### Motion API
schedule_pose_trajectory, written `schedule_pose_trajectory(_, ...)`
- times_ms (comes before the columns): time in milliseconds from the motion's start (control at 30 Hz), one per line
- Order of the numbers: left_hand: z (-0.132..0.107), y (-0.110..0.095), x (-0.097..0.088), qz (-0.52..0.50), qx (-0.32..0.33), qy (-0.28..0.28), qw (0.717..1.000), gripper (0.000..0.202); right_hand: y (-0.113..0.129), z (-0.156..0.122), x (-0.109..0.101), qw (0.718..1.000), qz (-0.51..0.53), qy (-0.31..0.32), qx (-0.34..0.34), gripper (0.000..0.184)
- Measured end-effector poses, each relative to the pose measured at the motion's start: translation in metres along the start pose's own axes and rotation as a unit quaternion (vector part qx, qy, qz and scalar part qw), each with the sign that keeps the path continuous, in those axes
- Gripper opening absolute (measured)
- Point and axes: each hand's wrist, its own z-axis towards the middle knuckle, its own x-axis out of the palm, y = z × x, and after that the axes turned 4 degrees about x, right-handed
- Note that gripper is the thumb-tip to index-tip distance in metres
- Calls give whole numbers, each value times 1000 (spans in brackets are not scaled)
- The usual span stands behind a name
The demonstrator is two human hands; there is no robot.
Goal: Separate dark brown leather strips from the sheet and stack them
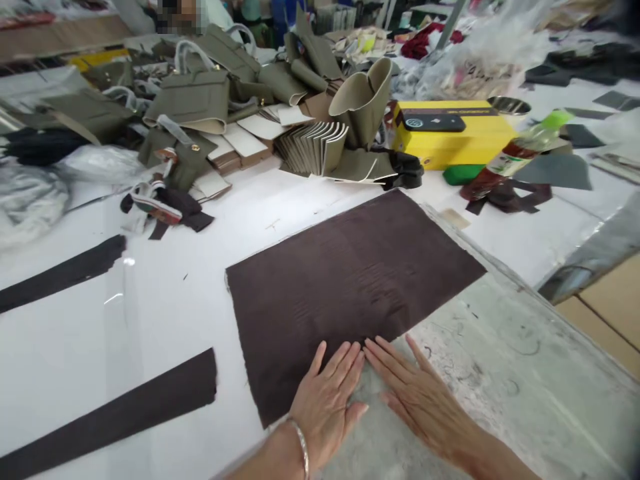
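Observation:
A dark brown sheet of fabric or leather (345,267) lies before me, part of it over a pale, marked board (480,360). Slight wrinkles show near its middle and near edge. My left hand (327,400), with a bangle at the wrist, rests flat with its fingertips on that near edge. Beside it my right hand (420,400) also lies flat, fingers stretched, its tips at the same edge. The two hands almost meet at the index fingers. Neither hand grips anything.
Dark strips (150,407) lie on the white table (165,307) to the left. Olive handbags (193,100) and stacked panels (313,147) fill the back. At right rear stand a yellow box (445,143) with a phone (434,121) on top and a tilted bottle (510,160).

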Motion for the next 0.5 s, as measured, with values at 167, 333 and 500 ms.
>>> schedule_pose_trajectory(167,-6,3,-18,-62,13,14,998,62,-10,-1,14,1000,1,-21,-10,65)
schedule_pose_trajectory(333,-38,6,-17,-43,-33,1,999,70,-10,0,17,1000,-2,-18,-24,66)
schedule_pose_trajectory(500,-109,10,-6,20,-102,5,995,75,-10,-1,22,1000,0,-13,-18,67)
